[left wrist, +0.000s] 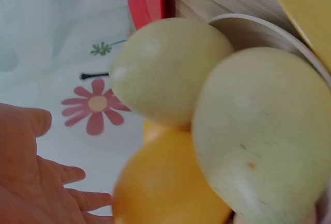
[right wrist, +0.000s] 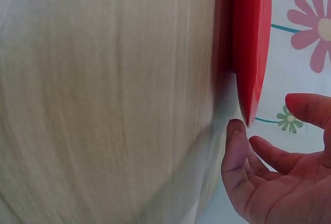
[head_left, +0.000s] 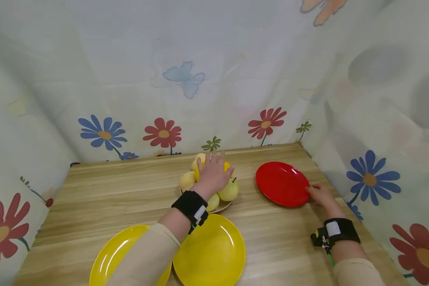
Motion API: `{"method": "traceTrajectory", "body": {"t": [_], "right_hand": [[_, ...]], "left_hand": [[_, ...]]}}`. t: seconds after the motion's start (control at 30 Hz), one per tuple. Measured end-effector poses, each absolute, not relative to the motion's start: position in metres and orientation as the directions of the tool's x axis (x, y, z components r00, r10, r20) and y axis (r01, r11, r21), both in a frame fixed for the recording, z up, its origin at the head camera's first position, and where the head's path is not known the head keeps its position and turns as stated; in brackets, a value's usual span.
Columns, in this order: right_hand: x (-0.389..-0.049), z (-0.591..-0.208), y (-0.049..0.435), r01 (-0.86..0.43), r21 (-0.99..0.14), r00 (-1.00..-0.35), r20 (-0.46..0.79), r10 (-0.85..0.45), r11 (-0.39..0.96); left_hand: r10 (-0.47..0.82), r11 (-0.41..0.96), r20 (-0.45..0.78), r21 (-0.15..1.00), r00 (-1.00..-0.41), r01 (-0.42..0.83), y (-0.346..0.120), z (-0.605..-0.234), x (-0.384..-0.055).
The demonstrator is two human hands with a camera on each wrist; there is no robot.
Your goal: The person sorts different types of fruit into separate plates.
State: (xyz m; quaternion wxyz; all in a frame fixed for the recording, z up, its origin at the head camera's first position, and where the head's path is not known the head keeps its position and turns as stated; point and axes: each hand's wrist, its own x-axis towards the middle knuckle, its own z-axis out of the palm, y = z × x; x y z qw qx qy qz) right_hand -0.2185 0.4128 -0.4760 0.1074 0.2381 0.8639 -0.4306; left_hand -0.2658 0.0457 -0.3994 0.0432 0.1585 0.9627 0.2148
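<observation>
My left hand (head_left: 213, 175) is over a bowl (head_left: 225, 206) of fruit, its fingers spread above a yellow-orange fruit (left wrist: 165, 185). In the left wrist view the fingertips come close to that fruit; whether they touch it I cannot tell. Pale green-yellow pears (head_left: 229, 191) fill the bowl around it, one with a dark stem. At the right rim of a red plate (head_left: 281, 183) is my right hand (head_left: 322, 196). The right wrist view has its fingertips just at the rim's edge, while the thumb stands apart from the plate.
Two yellow plates lie at the near side of the wooden table (head_left: 128, 190): one (head_left: 214, 254) in front of the bowl, another (head_left: 111, 254) to its left, partly behind my left forearm. A flower-printed curtain (head_left: 214, 91) encloses the back and sides.
</observation>
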Motion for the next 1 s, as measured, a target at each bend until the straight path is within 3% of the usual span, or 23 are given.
{"method": "traceTrajectory", "body": {"t": [0.37,0.53,0.7,1.0], "right_hand": [[-0.221,-0.483,0.411,0.527,-0.726,-0.846,-0.399,0.354,0.441],[-0.220,-0.488,0.415,0.545,-0.743,-0.829,-0.405,0.386,0.388],[-0.220,-0.492,0.415,0.548,-0.749,-0.822,-0.400,0.406,0.371],[-0.227,-0.494,0.411,0.566,-0.733,-0.812,-0.415,0.410,0.377]], "left_hand": [[0.375,0.872,-0.049,0.356,-0.926,0.335,0.098,-0.398,-0.264],[0.418,0.799,-0.074,0.505,-0.905,0.328,0.127,-0.396,-0.258],[0.409,0.694,-0.141,0.689,-0.901,0.207,0.150,-0.403,-0.254],[0.378,0.624,-0.265,0.781,-0.887,0.033,0.164,-0.437,-0.256]]}}
